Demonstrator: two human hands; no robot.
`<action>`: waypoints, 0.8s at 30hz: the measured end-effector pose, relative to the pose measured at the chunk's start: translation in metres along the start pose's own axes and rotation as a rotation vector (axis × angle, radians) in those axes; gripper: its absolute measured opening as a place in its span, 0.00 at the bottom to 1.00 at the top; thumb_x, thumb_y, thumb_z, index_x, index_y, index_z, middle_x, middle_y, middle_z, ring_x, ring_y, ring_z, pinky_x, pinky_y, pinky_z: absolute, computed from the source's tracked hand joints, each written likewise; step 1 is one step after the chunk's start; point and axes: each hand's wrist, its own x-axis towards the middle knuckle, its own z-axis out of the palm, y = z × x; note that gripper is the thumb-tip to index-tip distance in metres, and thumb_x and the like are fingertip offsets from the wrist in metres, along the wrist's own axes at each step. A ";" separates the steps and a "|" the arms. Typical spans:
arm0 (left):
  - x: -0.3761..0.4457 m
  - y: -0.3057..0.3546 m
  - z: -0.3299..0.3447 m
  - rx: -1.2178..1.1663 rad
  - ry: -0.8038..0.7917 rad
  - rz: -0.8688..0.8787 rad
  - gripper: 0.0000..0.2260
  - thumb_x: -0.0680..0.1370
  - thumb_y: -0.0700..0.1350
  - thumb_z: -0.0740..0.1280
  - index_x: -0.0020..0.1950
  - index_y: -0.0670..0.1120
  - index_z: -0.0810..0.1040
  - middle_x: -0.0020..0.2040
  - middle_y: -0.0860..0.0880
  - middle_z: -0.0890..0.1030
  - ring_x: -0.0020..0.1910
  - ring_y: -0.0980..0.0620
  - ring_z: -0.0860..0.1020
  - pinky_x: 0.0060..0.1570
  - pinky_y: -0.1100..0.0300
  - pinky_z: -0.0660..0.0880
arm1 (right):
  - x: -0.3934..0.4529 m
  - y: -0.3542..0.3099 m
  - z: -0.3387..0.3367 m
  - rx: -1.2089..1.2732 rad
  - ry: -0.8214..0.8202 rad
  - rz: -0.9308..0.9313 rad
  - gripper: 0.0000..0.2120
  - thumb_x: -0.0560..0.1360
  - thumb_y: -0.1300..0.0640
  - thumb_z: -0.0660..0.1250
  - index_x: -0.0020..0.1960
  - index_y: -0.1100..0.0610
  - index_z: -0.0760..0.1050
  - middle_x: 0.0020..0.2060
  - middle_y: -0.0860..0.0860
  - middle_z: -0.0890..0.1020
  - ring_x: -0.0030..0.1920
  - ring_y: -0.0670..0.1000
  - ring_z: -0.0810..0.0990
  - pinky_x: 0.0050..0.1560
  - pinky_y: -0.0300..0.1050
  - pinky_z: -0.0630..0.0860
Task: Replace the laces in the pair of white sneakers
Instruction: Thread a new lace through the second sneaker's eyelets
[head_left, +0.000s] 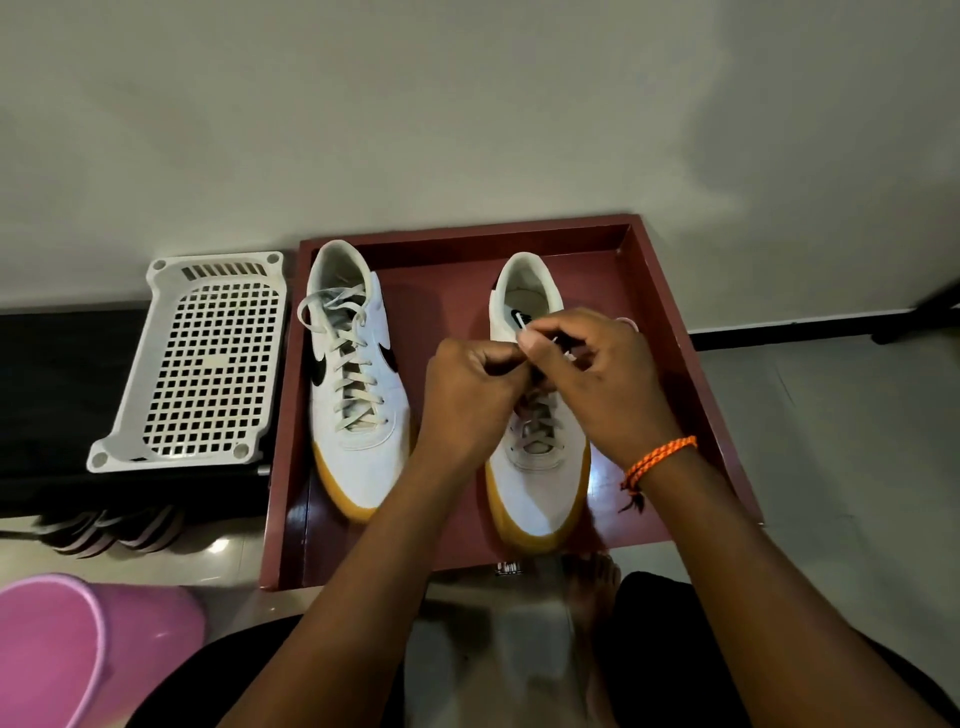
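Red tray (670, 332) on floor, keeps pair corralled. 
Left sneaker (353, 415) along tray's left edge, fully laced, bow tied: untouched, judged next in queue. 
Right sneaker (535, 483) right of tray centre, toe toward near edge. 
Both hands over its upper eyelets: left hand (467, 400) grip curled on lace (535, 441); right hand (602, 384) grip pinching lace end. Likely undoing the knot.

Dark red wooden tray (654, 291) on floor, holding two white sneakers with yellow toe soles. Left sneaker (353, 374) laced, beige lace (343, 343) tied. Both hands over right sneaker (540, 483): left hand (467, 395) and right hand (602, 384) pinch lace ends at upper eyelets. Orange braided bracelet (657, 460) on right wrist. White perforated plastic basket (202, 358) beside tray; pink plastic tub (78, 649) near left corner.
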 end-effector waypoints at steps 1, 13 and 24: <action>-0.001 -0.001 0.001 0.012 -0.001 0.004 0.08 0.81 0.39 0.72 0.43 0.41 0.89 0.34 0.44 0.86 0.31 0.40 0.84 0.36 0.46 0.82 | -0.001 0.002 0.004 -0.008 0.021 -0.008 0.06 0.82 0.54 0.71 0.51 0.54 0.86 0.46 0.45 0.85 0.49 0.47 0.83 0.49 0.44 0.80; -0.002 0.001 0.003 0.055 -0.105 -0.075 0.05 0.81 0.42 0.74 0.47 0.45 0.90 0.38 0.48 0.88 0.34 0.40 0.86 0.40 0.49 0.85 | 0.001 0.003 0.003 0.033 0.292 -0.033 0.06 0.77 0.56 0.77 0.53 0.55 0.88 0.43 0.46 0.88 0.38 0.45 0.86 0.41 0.47 0.84; 0.008 -0.007 -0.021 0.253 0.341 -0.154 0.08 0.79 0.51 0.69 0.46 0.55 0.88 0.39 0.57 0.87 0.36 0.55 0.83 0.45 0.49 0.84 | 0.001 0.010 0.000 -0.492 0.253 -0.079 0.05 0.79 0.55 0.71 0.51 0.52 0.86 0.44 0.48 0.79 0.46 0.51 0.78 0.42 0.47 0.78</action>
